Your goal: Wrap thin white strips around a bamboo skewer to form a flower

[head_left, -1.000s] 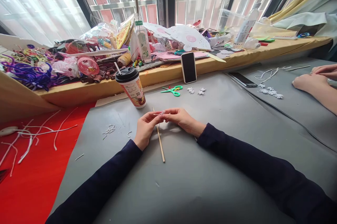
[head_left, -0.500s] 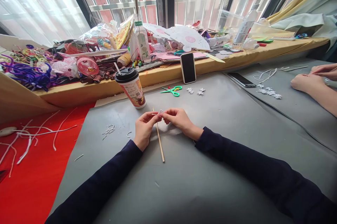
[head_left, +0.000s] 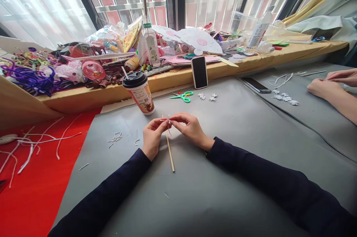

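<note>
Between my two hands is a thin white pipe cleaner point(head_left: 169, 130), bent near the fingertips, with one end hanging down. My left hand point(head_left: 153, 136) is closed in a pinch on it. The fingers of my right hand point(head_left: 191, 129) pinch it from the other side; its exact shape there is too small to make out. Below my fingers a slim wooden stick point(head_left: 169, 151) lies on the grey table mat point(head_left: 212, 200), its far end partly behind my left hand. Beyond my hands are green-handled scissors point(head_left: 184, 97) and two small white flower shapes point(head_left: 213, 97).
A lidded paper cup point(head_left: 142, 99) stands behind my left hand, and a phone point(head_left: 199, 72) leans on the cluttered ledge. White clippings point(head_left: 115, 137) lie left. Long white strips point(head_left: 41, 140) rest on red. At right, another person's hands point(head_left: 326, 89) work near a second phone point(head_left: 256, 84).
The white piece has turned, and one end now hangs below my fingers. My right hand's fingers have lifted and opened out slightly; my left hand has stayed nearly in place.
</note>
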Demonstrator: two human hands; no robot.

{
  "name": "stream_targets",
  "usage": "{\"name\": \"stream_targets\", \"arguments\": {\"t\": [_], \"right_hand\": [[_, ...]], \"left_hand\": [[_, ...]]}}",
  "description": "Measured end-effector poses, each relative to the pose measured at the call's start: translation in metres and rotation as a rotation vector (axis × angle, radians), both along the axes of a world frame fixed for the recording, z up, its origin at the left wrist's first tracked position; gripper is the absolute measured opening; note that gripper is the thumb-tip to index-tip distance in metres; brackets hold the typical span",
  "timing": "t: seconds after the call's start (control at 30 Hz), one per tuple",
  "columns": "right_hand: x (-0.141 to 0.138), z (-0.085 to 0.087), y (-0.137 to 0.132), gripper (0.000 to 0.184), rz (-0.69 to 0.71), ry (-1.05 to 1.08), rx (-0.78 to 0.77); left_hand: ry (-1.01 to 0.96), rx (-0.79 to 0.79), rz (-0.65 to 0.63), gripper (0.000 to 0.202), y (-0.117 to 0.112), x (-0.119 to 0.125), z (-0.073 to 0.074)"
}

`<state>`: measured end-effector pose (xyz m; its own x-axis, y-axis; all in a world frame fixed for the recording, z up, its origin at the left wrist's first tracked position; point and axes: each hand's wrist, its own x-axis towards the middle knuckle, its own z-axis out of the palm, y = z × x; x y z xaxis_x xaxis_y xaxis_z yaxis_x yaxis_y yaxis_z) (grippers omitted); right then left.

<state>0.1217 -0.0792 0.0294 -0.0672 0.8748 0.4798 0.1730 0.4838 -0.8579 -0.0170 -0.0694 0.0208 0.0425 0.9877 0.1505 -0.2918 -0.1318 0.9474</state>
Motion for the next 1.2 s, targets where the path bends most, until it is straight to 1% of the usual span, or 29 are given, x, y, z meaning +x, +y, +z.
{"name": "stream_targets", "arguments": {"t": [0.2, 0.3, 0.43, 0.6, 0.73, 0.9, 0.97, 1.07, 1.2], "right_hand": [[-0.002, -0.002, 0.001, 0.022, -0.035, 0.039, -0.04], [-0.001, -0.003, 0.003, 0.022, -0.011, 0.05, -0.056], [0.001, -0.006, 0.006, 0.023, 0.023, 0.073, -0.128], [0.0, -0.008, 0.008, 0.022, 0.063, 0.11, -0.188], [-0.001, -0.01, 0.009, 0.02, 0.088, 0.144, -0.272], [0.0, -0.012, 0.01, 0.02, 0.163, 0.177, -0.408], [0.001, -0.011, 0.01, 0.021, 0.198, 0.196, -0.467], [0.002, -0.01, 0.009, 0.022, 0.229, 0.213, -0.523], [0.003, -0.01, 0.009, 0.022, 0.225, 0.22, -0.551]], "left_hand": [[0.08, 0.059, 0.015, 0.024, -0.004, 0.002, 0.0], [0.114, 0.093, 0.014, 0.023, -0.003, 0.001, -0.002], [0.207, 0.156, 0.019, 0.023, -0.002, -0.001, -0.004], [0.327, 0.222, 0.039, 0.021, -0.001, -0.003, -0.003], [0.438, 0.266, 0.055, 0.019, -0.001, -0.005, -0.001], [0.67, 0.349, 0.032, 0.017, 0.002, -0.012, -0.001], [0.733, 0.382, 0.037, 0.016, 0.003, -0.014, -0.002], [0.776, 0.432, 0.044, 0.015, 0.003, -0.015, -0.002], [0.798, 0.472, 0.03, 0.014, 0.001, -0.014, -0.001]]}}
